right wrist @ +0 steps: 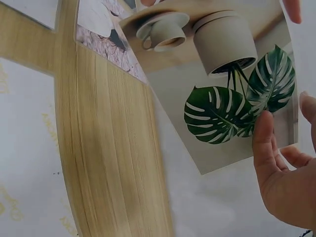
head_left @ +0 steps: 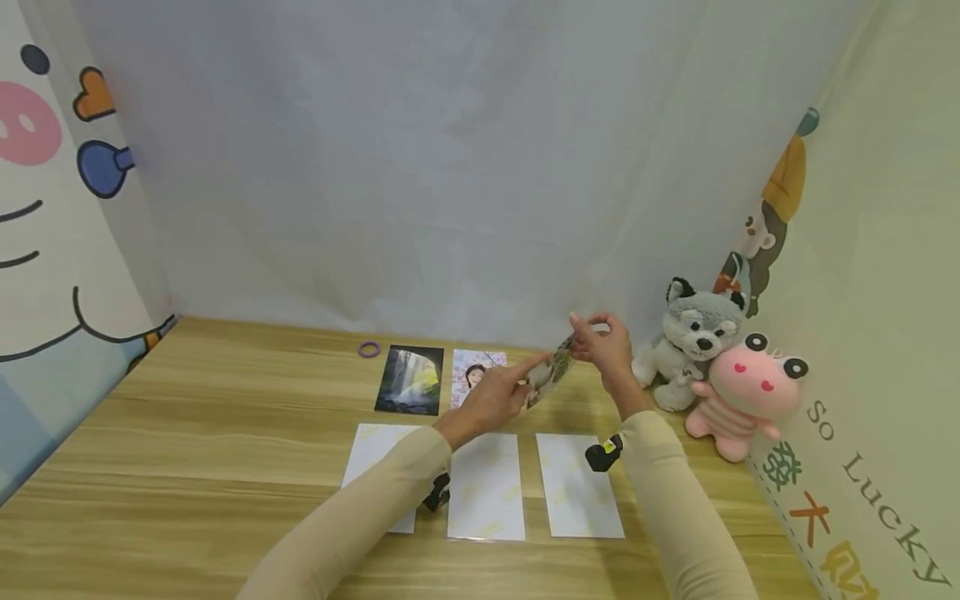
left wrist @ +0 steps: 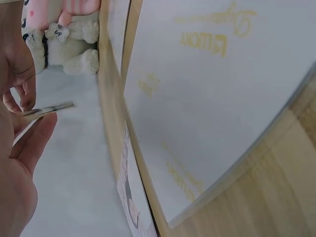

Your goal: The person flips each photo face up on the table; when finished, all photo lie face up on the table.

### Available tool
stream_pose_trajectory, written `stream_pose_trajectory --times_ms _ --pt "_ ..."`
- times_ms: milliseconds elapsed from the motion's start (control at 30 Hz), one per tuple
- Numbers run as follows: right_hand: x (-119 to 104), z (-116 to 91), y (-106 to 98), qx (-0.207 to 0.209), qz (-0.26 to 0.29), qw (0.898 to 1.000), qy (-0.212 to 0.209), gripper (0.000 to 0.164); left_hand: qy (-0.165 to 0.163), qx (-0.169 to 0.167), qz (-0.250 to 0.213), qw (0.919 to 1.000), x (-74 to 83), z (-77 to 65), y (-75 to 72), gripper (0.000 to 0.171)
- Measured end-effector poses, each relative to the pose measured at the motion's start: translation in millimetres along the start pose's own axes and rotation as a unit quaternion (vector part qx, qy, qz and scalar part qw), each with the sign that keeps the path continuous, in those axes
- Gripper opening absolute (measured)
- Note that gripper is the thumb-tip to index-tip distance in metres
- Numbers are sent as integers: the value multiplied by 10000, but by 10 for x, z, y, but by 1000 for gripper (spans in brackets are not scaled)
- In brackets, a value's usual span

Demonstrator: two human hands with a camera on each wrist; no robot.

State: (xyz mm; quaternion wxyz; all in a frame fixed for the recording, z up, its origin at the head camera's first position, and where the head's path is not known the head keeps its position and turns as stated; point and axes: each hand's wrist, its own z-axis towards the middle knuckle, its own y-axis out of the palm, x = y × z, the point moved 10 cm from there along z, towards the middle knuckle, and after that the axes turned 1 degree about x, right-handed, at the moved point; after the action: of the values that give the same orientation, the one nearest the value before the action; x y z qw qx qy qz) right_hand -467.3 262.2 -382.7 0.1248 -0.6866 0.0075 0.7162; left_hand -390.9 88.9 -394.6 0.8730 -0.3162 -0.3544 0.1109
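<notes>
A photo print [right wrist: 217, 59] of a potted monstera plant and a cup is held up above the table, tilted. My left hand [head_left: 491, 396] pinches its near edge between thumb and fingers. The far end is gripped by my right hand [head_left: 607, 346], whose thumb [right wrist: 265, 136] lies over the printed leaves in the right wrist view. Edge-on, the print [left wrist: 54, 107] looks like a thin strip in the left wrist view. Behind my left hand, a portrait photo [head_left: 472, 371] with pink blossoms lies partly covered. To its left is a waterfall photo [head_left: 411, 379].
Three white sheets with yellow lettering lie in the front row: left [head_left: 367, 450], middle [head_left: 487, 492] and right [head_left: 581, 492]. A purple ring [head_left: 369, 349] sits near the back edge. The plush husky [head_left: 697, 333] and pink plush frog [head_left: 750, 392] stand at the right.
</notes>
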Motion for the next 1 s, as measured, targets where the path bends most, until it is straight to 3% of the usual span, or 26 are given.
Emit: stream_pose_trajectory --times_ms 133,400,567,800,1000 --pt "-2 -21 9 63 -362 9993 8 45 -66 63 -93 9999 -32 -12 -9 60" --pt "44 -14 -12 87 -374 9993 -11 49 -279 136 -183 9994 -83 -35 -34 59" --pt "101 -17 -59 25 -1085 9941 10 57 -550 136 -455 9974 -159 -63 -56 59" --pt "267 -52 -125 -344 -1542 9870 279 53 -861 560 -573 9931 -307 -100 -156 57" --pt "430 -81 -51 -938 -1357 9851 491 54 -1046 896 -984 9856 -369 -105 -229 59"
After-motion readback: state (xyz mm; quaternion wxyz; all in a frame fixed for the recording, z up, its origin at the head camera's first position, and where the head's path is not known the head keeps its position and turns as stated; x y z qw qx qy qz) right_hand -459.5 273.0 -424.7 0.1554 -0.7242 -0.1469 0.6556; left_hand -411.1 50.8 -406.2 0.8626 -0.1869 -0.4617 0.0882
